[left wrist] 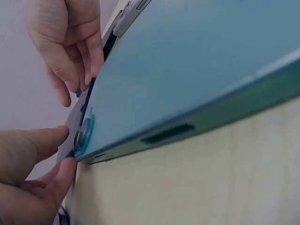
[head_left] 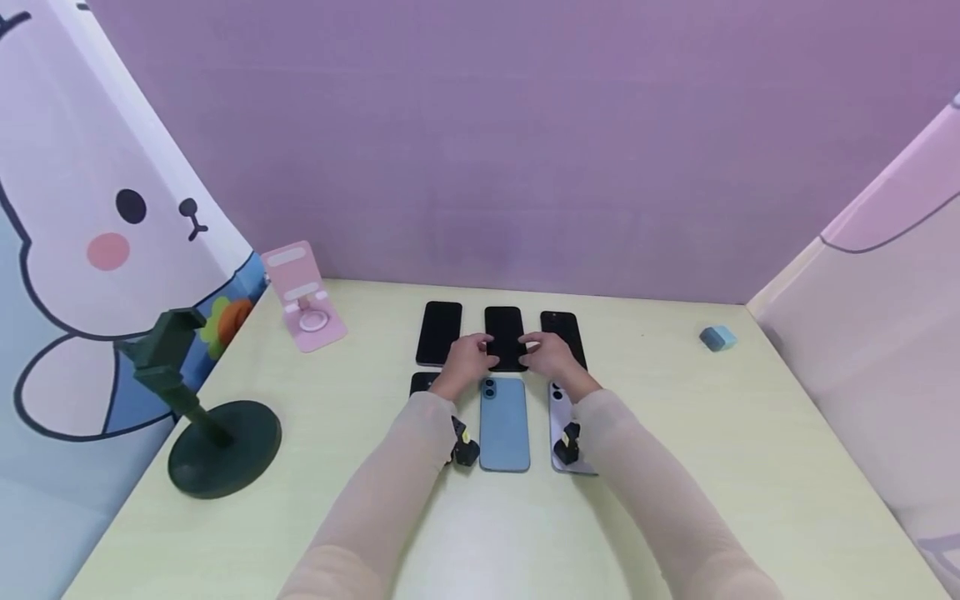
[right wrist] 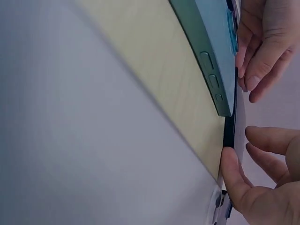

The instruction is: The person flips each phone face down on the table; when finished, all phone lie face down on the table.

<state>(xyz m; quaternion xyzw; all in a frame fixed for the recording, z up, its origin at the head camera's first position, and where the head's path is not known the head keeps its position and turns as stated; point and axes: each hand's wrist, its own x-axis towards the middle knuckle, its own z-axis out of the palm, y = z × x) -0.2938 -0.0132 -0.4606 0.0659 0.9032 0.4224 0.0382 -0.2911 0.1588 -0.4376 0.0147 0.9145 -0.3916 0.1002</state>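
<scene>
A black phone (head_left: 506,337) lies face up in the middle of the back row. My left hand (head_left: 468,360) touches its left edge with thumb and fingertips, while my right hand (head_left: 553,357) does the same on the right edge. In the left wrist view a gap shows between the thumb and forefinger of my left hand (left wrist: 33,173). The fingers of my right hand (right wrist: 267,173) also stand apart in the right wrist view. Just in front of them lies a blue phone (head_left: 505,429), back up. Thin phone edges are mostly hidden in both wrist views.
Black phones lie left (head_left: 439,333) and right (head_left: 564,333) in the back row. A lilac phone (head_left: 558,408) and another dark phone (head_left: 422,382) lie partly under my arms. A green stand (head_left: 225,450) and pink stand (head_left: 303,296) are at left; a blue block (head_left: 717,337) sits right.
</scene>
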